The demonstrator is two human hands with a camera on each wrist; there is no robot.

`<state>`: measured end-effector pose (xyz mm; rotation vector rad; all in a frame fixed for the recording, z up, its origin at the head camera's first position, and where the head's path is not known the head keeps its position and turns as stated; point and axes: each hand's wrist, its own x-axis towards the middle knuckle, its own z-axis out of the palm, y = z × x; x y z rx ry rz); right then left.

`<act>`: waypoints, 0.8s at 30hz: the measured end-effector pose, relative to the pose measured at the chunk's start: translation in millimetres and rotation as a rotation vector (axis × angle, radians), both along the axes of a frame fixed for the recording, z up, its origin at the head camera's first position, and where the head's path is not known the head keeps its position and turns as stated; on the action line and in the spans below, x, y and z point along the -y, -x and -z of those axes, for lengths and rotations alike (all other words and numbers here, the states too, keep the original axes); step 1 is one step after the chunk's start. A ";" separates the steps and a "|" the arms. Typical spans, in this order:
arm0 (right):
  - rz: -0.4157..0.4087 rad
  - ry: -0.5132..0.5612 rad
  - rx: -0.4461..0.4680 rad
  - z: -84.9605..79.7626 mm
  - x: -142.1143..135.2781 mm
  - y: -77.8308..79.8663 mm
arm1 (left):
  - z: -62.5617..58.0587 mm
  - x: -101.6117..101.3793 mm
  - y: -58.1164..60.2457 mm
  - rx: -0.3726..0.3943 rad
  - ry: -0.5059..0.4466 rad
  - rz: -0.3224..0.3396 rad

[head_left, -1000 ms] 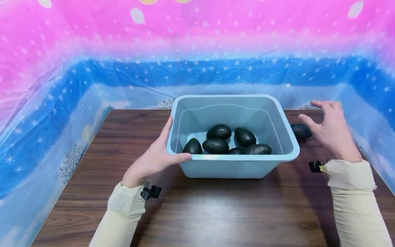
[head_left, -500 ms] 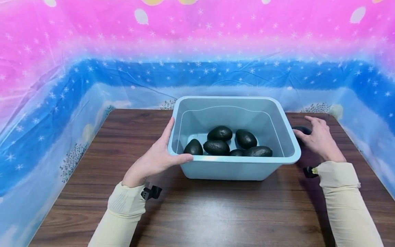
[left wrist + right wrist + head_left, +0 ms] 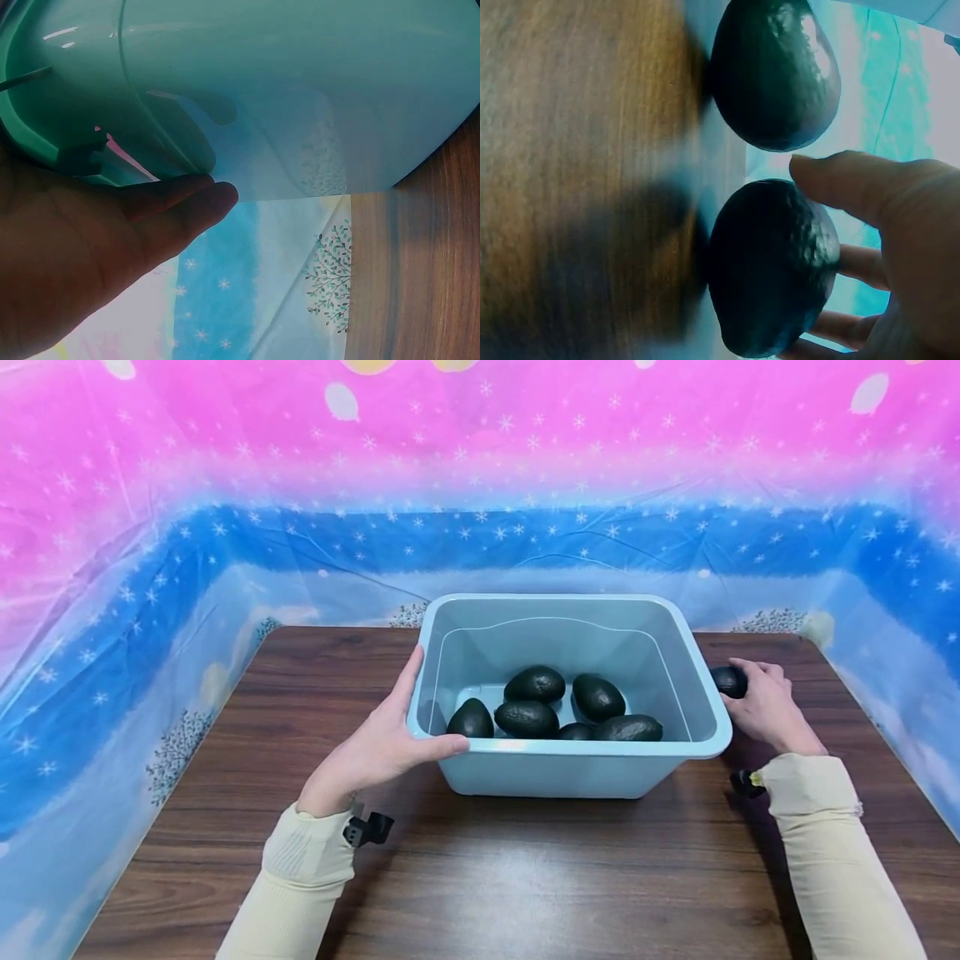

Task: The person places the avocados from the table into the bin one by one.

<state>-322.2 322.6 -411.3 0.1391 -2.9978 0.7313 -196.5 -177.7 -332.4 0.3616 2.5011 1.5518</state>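
Note:
A pale blue plastic tub [image 3: 543, 768] stands on the table with several dark avocados [image 3: 527, 719] inside. My left hand [image 3: 375, 739] rests on its near left corner, thumb across the front rim. In the left wrist view, straight fingers [image 3: 187, 214] of that hand lie against the tub's outer side. Right of the tub, my right hand [image 3: 768, 706] holds an avocado [image 3: 729, 682] between thumb and fingers. The right wrist view shows this held avocado [image 3: 769, 270] on the table, with another avocado [image 3: 780, 75] just beyond the thumb. Some right fingers are hidden behind the held one.
The dark wood table [image 3: 495, 877] extends in front of the tub and to both sides. A pink and blue snowflake cloth [image 3: 480, 539] hangs behind the table and along its left and right sides.
My right hand has come down and leftward from above the table to an avocado, and its fingers have closed round it. My left hand keeps its place on the tub.

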 end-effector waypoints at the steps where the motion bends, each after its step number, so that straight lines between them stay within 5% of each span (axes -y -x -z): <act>1: 0.006 0.000 -0.002 1.0 -0.3 -0.2 | 0.0 0.0 -0.2 0.004 -0.003 0.000; 24: 0.064 0.033 0.032 8.3 -1.8 -2.1 | 0.2 0.2 -1.0 0.002 -0.004 0.000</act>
